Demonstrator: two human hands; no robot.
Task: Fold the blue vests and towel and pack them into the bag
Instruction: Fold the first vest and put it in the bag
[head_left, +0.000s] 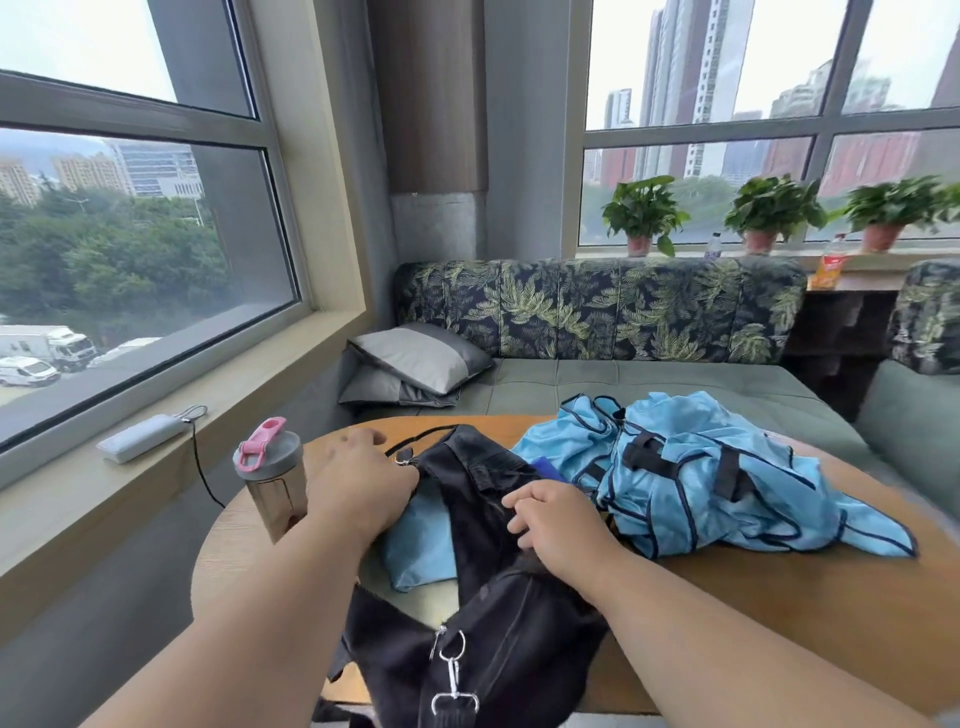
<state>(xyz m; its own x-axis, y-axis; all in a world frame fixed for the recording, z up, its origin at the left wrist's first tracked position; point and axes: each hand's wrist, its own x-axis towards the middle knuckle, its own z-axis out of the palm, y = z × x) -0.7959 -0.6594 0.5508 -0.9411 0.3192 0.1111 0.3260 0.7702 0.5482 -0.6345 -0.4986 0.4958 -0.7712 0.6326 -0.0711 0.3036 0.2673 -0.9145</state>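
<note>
We have both hands on the black bag (483, 571), which lies on the bench (779, 597) with its long axis running from us away toward the sofa. Our left hand (358, 488) rests at its far-left end by the strap ring, fingers loosely curled; whether they pinch anything we cannot tell. Our right hand (561, 525) presses the bag's middle, fingers relaxed. The heap of blue vests (701, 467) lies unfolded just right of the bag, nearer our right hand, so we judge that hand should reach first

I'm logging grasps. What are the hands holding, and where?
Left hand grips the black bag at its far end; right hand rests on its middle, no clear grip.
</note>
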